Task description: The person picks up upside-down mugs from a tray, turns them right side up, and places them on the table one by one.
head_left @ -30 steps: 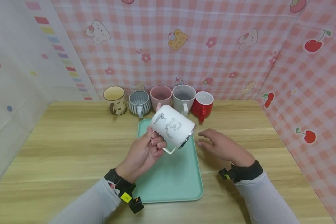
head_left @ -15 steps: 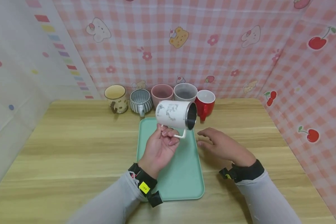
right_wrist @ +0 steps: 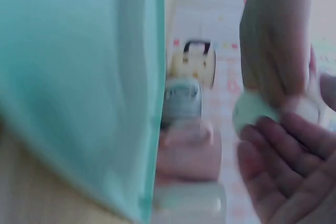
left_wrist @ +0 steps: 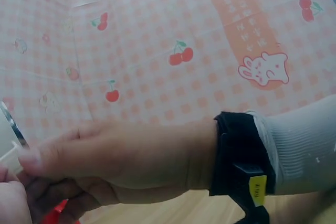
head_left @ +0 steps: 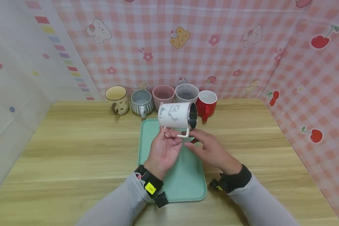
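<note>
left hand (head_left: pixel 164 150) grips white mug (head_left: pixel 175 115) handle | right hand (head_left: pixel 209 150) touching handle | above green tray (head_left: pixel 186 182)

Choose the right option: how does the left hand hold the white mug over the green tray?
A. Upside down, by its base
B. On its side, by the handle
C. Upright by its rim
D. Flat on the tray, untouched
B: the left hand grips the handle of the white mug, which lies sideways in the air above the green tray, its mouth facing right.

No legible text; mug (head_left: pixel 175 115) print, yellow wrist tag (head_left: pixel 150 188) unreadable.
</note>
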The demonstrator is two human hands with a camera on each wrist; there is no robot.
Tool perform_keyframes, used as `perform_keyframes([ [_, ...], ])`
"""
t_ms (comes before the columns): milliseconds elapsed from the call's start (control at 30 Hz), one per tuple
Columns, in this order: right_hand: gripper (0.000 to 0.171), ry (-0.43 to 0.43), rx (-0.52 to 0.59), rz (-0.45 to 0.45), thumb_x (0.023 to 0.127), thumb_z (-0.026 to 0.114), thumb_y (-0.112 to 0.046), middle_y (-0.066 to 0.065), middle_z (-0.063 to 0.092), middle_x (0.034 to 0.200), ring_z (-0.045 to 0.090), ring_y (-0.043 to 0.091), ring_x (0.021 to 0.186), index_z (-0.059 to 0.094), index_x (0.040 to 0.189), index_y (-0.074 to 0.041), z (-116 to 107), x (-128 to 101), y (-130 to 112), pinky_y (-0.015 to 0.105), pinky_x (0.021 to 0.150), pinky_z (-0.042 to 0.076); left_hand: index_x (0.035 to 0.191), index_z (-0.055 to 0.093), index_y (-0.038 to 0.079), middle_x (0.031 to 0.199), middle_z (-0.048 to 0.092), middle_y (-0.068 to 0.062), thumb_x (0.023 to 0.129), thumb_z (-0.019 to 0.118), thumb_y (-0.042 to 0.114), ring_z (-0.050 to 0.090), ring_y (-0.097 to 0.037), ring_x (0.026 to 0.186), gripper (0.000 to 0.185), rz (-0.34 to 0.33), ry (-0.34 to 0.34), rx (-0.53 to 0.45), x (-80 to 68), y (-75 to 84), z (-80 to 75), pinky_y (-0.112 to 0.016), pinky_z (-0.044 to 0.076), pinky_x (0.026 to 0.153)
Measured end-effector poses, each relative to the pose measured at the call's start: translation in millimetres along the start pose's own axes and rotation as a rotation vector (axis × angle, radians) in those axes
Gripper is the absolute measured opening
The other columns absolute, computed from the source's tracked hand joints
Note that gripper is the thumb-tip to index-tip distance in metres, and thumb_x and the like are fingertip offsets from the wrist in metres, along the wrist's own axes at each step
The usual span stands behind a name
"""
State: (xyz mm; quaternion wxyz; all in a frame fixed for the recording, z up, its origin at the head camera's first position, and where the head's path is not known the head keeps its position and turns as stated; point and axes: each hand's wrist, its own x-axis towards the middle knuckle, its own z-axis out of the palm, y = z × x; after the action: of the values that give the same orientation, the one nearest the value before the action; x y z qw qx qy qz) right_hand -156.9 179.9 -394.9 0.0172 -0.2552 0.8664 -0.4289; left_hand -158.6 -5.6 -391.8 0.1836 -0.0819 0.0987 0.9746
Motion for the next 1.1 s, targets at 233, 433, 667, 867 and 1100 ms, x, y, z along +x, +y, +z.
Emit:
perform_keyframes([
  [233, 0.024, 0.206, 0.246, 0.094, 0.102, 0.067, -0.016, 0.009, 0.072, 0.128, 0.065, 0.023, 0.113, 0.073, 0.124, -0.009, 13.8, -1.5, -7.3, 0.039, 0.097, 0.057, 0.089, 0.039, 0.018, 0.076, 0.042, 0.008, 0.110, 0.022, 0.045, 0.044, -0.005, 0.073, 0.038, -0.026, -0.013, 0.040, 0.2, -2.0, 1.3, -0.016, 0.032, 0.060],
  [433, 0.026, 0.289, 0.416, 0.134, 0.104, 0.064, -0.015, 0.016, 0.073, 0.124, 0.067, 0.034, 0.107, 0.072, 0.123, 0.001, 15.5, -3.1, -11.4, 0.028, 0.089, 0.060, 0.095, 0.042, 0.016, 0.087, 0.048, 0.005, 0.112, 0.021, 0.044, 0.051, -0.007, 0.086, 0.039, -0.010, -0.023, 0.259, 0.4, -6.2, 0.4, -0.016, 0.041, 0.070],
  [667, 0.028, 0.329, 0.516, 0.137, 0.105, 0.063, -0.017, 0.004, 0.076, 0.119, 0.067, 0.026, 0.105, 0.071, 0.122, 0.004, 11.6, -5.7, -19.1, 0.030, 0.089, 0.060, 0.117, 0.047, 0.014, 0.109, 0.053, 0.001, 0.113, 0.021, 0.042, 0.052, -0.013, 0.104, 0.039, 0.011, -0.009, 0.559, 2.4, -10.7, -4.1, -0.022, 0.043, 0.085],
  [867, 0.032, 0.320, 0.619, 0.113, 0.106, 0.059, -0.017, -0.004, 0.076, 0.114, 0.067, 0.017, 0.107, 0.067, 0.126, 0.007, 9.3, -7.4, -23.0, 0.030, 0.091, 0.060, 0.138, 0.046, 0.009, 0.110, 0.057, 0.001, 0.114, 0.020, 0.040, 0.054, -0.012, 0.100, 0.047, 0.000, 0.009, 0.699, 1.4, -19.1, -12.1, -0.023, 0.044, 0.086],
  [1100, 0.029, 0.354, 0.700, 0.149, 0.109, 0.054, -0.017, -0.003, 0.074, 0.107, 0.067, 0.014, 0.104, 0.067, 0.118, 0.006, 10.4, -9.0, -26.1, 0.028, 0.094, 0.060, 0.141, 0.051, 0.008, 0.112, 0.057, 0.001, 0.115, 0.023, 0.035, 0.052, -0.012, 0.103, 0.047, -0.024, -0.012, 0.771, 1.3, -27.7, -19.9, -0.025, 0.042, 0.085],
])
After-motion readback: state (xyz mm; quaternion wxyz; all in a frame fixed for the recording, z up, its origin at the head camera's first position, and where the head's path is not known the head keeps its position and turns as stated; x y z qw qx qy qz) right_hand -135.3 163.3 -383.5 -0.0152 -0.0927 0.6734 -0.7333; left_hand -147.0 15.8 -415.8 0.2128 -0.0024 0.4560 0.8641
